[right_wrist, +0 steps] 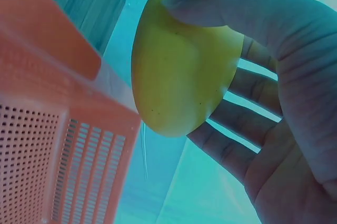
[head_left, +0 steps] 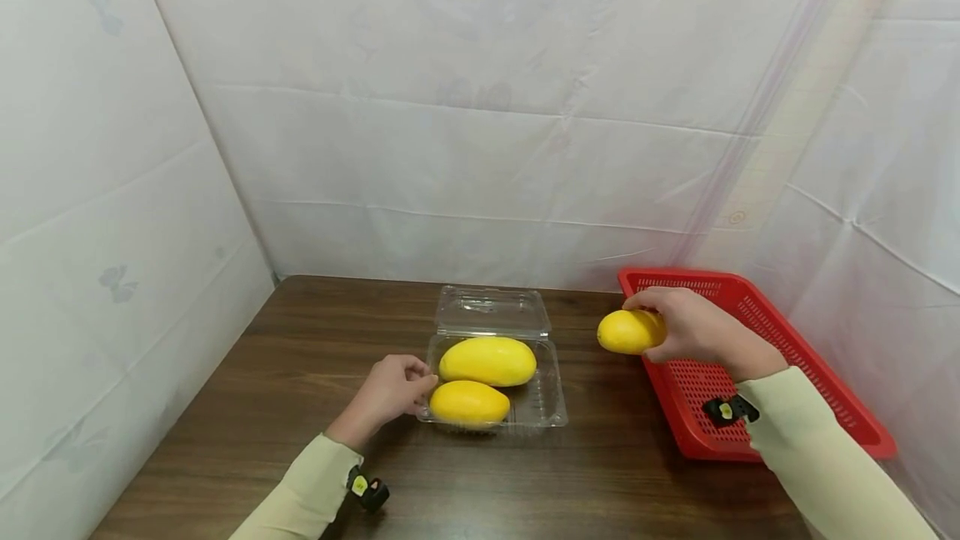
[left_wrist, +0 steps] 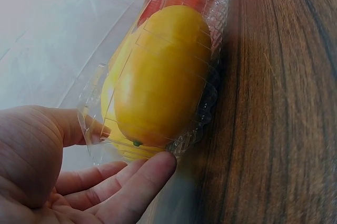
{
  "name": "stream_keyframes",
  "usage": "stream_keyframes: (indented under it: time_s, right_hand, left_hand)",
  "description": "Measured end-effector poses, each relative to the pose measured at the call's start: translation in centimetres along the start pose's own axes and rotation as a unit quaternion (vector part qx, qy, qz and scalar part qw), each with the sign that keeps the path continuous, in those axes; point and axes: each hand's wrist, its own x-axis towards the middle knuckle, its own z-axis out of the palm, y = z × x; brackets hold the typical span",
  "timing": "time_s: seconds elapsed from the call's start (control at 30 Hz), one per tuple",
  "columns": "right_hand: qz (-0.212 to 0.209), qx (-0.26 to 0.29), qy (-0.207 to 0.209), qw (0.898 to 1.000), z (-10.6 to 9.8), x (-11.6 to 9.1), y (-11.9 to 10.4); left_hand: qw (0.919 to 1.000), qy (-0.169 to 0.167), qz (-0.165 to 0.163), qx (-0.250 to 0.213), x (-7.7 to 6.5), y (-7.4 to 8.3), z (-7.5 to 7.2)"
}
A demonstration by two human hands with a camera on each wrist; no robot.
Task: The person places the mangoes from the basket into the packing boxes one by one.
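Note:
Two yellow mangoes, a larger one (head_left: 487, 361) behind and a smaller one (head_left: 469, 402) in front, lie in the left part of a clear plastic clamshell box (head_left: 551, 394). Its hinged lid (head_left: 491, 311) is folded back, away from me. My left hand (head_left: 393, 390) holds the box at its left end, thumb at the rim and fingers against the outer wall, as the left wrist view shows. Between thumb and fingers, my right hand (head_left: 686, 325) grips a third mango (head_left: 628, 332) above the table, over the left edge of a red basket (head_left: 667, 407).
The perforated basket stands on the right of the brown wooden table (head_left: 600, 457), and no fruit shows in its visible part. White sheeting (head_left: 450, 148) hangs behind the table and along both sides. A black wrist camera (head_left: 367, 490) sits on the left sleeve.

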Motion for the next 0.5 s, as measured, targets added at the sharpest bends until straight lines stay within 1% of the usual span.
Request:
stream_keyframes:
  time_s: [0.37,0.5]
  right_hand:
    - [-0.026,0.002,-0.026,0.999,1.9,1.1,-2.5]
    - [-0.043,0.001,-0.03,0.999,2.8,1.5,-3.4]
  left_hand:
    - [1.0,0.003,0.004,0.002,0.2,-0.1,0.0]
    - [1.0,0.003,0.002,0.004,0.1,-0.2,-0.1]
